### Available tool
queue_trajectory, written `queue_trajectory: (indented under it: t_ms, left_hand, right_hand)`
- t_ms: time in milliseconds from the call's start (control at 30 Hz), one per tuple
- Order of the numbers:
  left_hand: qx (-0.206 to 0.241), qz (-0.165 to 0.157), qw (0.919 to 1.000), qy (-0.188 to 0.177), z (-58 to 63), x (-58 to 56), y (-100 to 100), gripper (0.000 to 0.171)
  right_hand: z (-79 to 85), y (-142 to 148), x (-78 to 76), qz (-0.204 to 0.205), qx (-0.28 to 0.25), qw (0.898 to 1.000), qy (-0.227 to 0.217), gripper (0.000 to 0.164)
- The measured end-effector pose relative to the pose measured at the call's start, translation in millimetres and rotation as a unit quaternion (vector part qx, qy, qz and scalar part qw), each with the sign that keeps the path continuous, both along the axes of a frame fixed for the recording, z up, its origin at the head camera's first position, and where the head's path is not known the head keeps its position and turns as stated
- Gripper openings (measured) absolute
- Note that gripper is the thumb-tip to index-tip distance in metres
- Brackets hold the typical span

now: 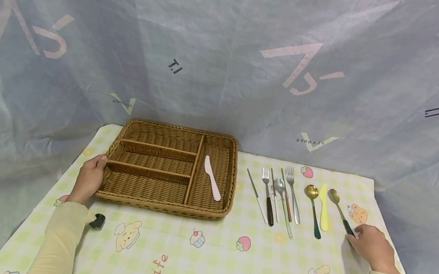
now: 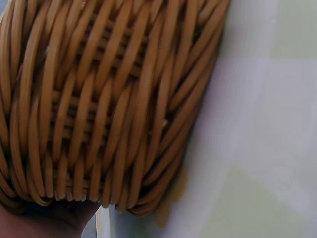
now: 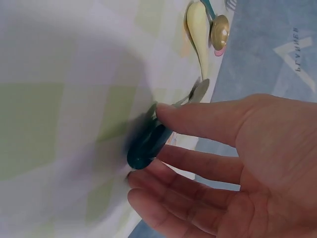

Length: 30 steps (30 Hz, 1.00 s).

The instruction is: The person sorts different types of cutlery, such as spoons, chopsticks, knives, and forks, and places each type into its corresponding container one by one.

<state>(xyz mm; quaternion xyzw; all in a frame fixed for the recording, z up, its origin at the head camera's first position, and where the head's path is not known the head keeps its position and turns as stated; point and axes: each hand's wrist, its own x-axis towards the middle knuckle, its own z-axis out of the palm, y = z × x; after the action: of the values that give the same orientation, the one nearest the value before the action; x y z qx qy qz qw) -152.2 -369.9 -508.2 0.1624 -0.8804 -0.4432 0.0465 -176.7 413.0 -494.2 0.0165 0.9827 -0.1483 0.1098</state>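
Note:
My left hand (image 1: pixel 89 177) grips the left rim of a brown wicker cutlery tray (image 1: pixel 193 171), thumb over the rim. In the left wrist view the woven side (image 2: pixel 99 109) fills most of the picture, and little of the hand shows. A pink knife (image 1: pixel 212 178) lies in the tray's right compartment. At the far right of the cloth, my right hand (image 1: pixel 374 245) pinches the dark green handle of a gold spoon (image 1: pixel 340 208) between thumb and fingers. The right wrist view shows the handle's end (image 3: pixel 146 146) at the thumb tip, the other fingers loosely bent.
Left of the held spoon lie a yellow knife (image 1: pixel 324 208) and another gold spoon (image 1: pixel 313 211). Nearer the tray are two forks (image 1: pixel 295 199), a silver spoon (image 1: pixel 285 207) and several thin sticks (image 1: pixel 256 196). A grey fabric curtain (image 1: pixel 230 63) hangs behind the checked tablecloth (image 1: pixel 209 266).

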Motion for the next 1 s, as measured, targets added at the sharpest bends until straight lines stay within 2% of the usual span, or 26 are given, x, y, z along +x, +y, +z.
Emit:
queue_trajectory:
  t_ms: [100,367,767,1000]
  left_hand:
    - [-0.003,-0.001,1.0000,0.000,0.4,-0.5,-0.2,0.066]
    - [-0.006,-0.002,1.0000,0.003,1.2,-0.5,0.1,0.067]
    - [-0.007,0.000,1.0000,0.003,-0.4,1.1,0.4,0.066]
    - [-0.013,0.003,0.9999,0.006,0.6,0.1,0.5,0.065]
  right_hand:
    - [-0.2,-0.9,2.4,-0.006,-0.002,1.000,0.001,0.042]
    - [-1.1,-6.3,6.7,-0.018,-0.035,0.999,0.019,0.021]
    - [-2.8,-7.3,9.5,-0.015,-0.037,0.998,0.051,0.017]
    - [-4.6,-8.2,9.3,-0.020,-0.045,0.997,0.051,0.018]
